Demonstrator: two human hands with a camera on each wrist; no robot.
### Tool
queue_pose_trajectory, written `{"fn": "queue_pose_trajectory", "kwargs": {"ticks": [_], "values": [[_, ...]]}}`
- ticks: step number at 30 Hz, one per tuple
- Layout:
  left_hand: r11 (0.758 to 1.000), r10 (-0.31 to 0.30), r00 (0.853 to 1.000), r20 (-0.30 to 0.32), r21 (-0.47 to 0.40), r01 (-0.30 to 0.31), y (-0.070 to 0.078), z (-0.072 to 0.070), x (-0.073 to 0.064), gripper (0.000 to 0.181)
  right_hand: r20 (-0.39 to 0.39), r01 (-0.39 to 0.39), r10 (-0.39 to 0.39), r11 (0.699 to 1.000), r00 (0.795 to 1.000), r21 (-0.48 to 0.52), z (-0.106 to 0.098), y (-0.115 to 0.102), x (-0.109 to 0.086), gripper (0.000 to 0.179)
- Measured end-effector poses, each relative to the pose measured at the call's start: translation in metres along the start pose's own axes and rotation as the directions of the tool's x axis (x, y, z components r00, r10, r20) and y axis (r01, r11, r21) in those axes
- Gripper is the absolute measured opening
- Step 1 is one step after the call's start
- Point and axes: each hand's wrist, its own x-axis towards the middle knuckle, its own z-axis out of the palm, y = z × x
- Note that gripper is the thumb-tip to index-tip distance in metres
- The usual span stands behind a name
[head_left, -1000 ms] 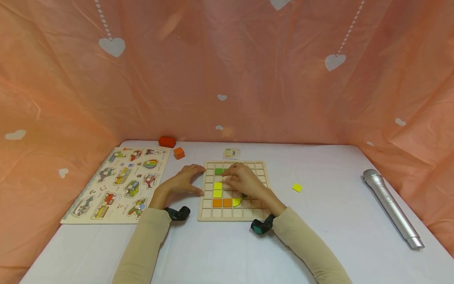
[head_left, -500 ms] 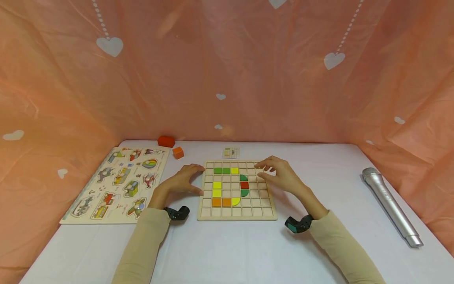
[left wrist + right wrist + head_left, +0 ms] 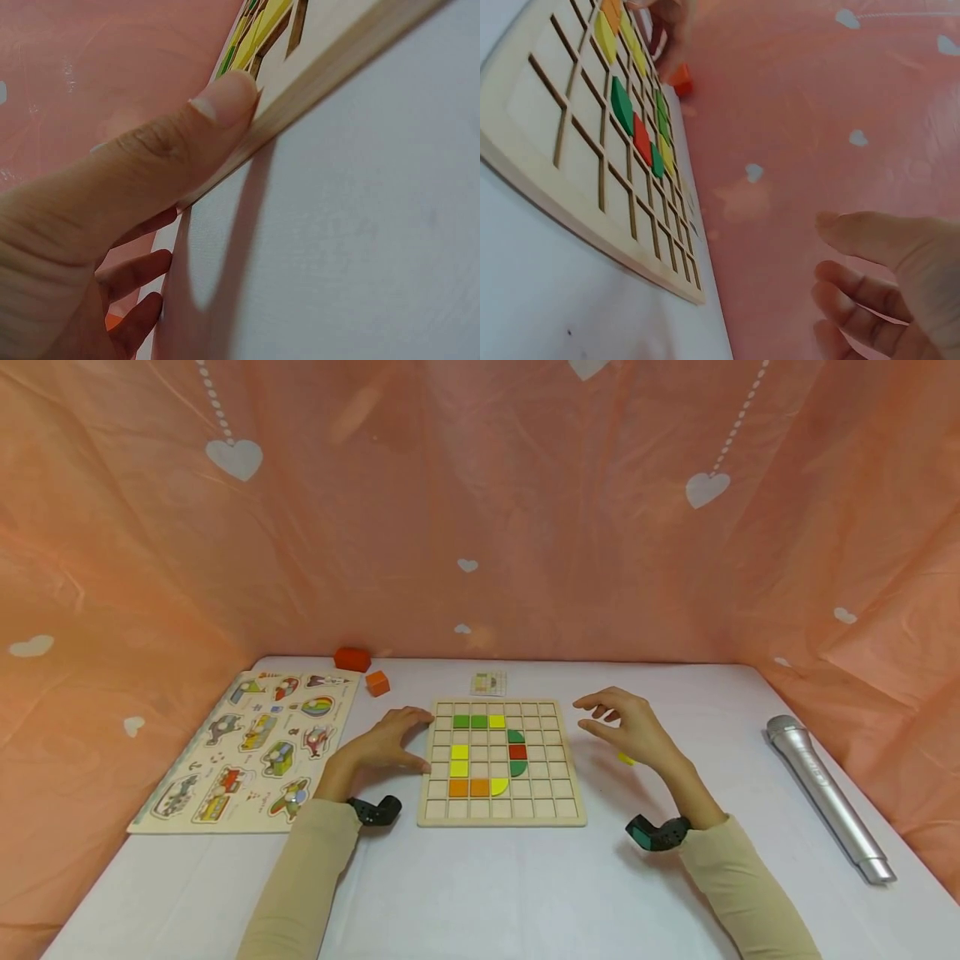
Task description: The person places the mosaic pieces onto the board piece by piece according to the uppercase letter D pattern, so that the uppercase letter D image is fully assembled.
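Observation:
A wooden grid board (image 3: 536,811) lies mid-table, with green, yellow, red and orange tiles set in some of its cells. My left hand (image 3: 384,742) rests at the board's left edge; in the left wrist view its thumb (image 3: 225,101) touches the rim, fingers spread. To the right of the board, my right hand (image 3: 628,727) hovers with relaxed fingers and holds nothing. A loose yellow tile (image 3: 626,759) lies on the table, partly hidden under that hand. The red tile (image 3: 517,751) sits between two green rounded tiles in the grid.
A small pattern card (image 3: 488,683) lies behind the board. On the left is a picture puzzle board (image 3: 255,752), with a red block (image 3: 352,659) and an orange block (image 3: 377,683) beyond it. A silver microphone (image 3: 828,802) lies far right.
My right hand has moved off the board to the right, over the loose yellow tile. A yellow tile shows beside the two green squares it had covered. My left hand has stayed put.

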Motion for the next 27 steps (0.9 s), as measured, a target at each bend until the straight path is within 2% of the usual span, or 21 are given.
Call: {"fn": "queue_pose_trajectory", "kwargs": {"ticks": [7, 17, 20, 22, 24, 27], "values": [[1.000, -0.015, 1.000, 0.005, -0.008, 0.015, 0.001, 0.000, -0.001, 0.084, 0.030, -0.059, 0.060, 0.998, 0.998, -0.032, -0.009, 0.010, -0.004, 0.028], [0.999, 0.034, 0.999, -0.008, 0.000, -0.034, 0.001, -0.002, -0.003, 0.082, 0.173, -0.162, 0.171, 0.984, 0.970, -0.069, -0.023, 0.029, -0.014, 0.029], [0.999, 0.034, 0.999, -0.006, 0.003, -0.034, 0.001, -0.002, -0.003, 0.083, 0.232, -0.215, 0.234, 0.971, 0.944, -0.105, -0.026, 0.032, -0.016, 0.033], [0.999, 0.034, 0.999, -0.007, 0.005, -0.034, 0.000, -0.001, -0.003, 0.083, 0.283, -0.259, 0.290, 0.955, 0.914, -0.144, -0.028, 0.034, -0.016, 0.036], [0.999, 0.033, 0.999, -0.007, 0.007, -0.033, 0.000, -0.001, -0.002, 0.083, 0.333, -0.309, 0.357, 0.932, 0.873, -0.190, -0.028, 0.036, -0.017, 0.037], [1.000, 0.030, 1.000, -0.008, 0.009, -0.030, 0.000, -0.001, -0.002, 0.083, 0.367, -0.346, 0.410, 0.910, 0.835, -0.230, -0.027, 0.038, -0.019, 0.036]]}}
